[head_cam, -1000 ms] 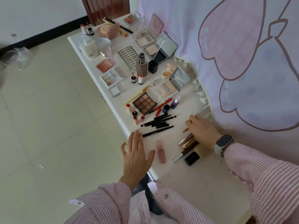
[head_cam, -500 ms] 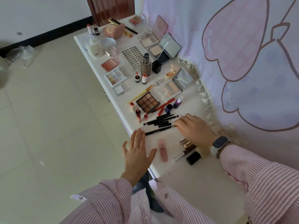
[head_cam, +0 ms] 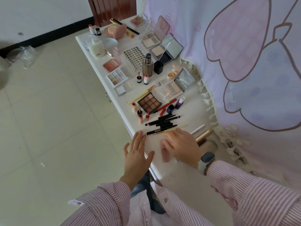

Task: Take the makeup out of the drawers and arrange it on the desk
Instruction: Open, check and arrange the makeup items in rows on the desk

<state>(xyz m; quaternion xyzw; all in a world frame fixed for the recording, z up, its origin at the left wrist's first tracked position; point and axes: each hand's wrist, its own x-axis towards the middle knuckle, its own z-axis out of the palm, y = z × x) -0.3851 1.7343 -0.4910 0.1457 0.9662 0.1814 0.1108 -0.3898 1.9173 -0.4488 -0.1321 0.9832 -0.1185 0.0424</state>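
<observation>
- Since the earlier frame, the right hand (head_cam: 182,146) had slid left from the gold tubes (head_cam: 203,135) toward the pink lip gloss tube (head_cam: 164,152).
- White desk (head_cam: 187,175) carried the makeup in rows along its length.
- Left hand (head_cam: 136,156) lay flat at the front edge, fingers spread, holding nothing.
- Right hand's fingers curled over a thin yellow pencil (head_cam: 176,128); its grip could not be told.
- Black pencils (head_cam: 162,122) lay just beyond.

One head-worn camera looks steeply down from close above the near end of the long white desk (head_cam: 162,174), facing its far end.
</observation>
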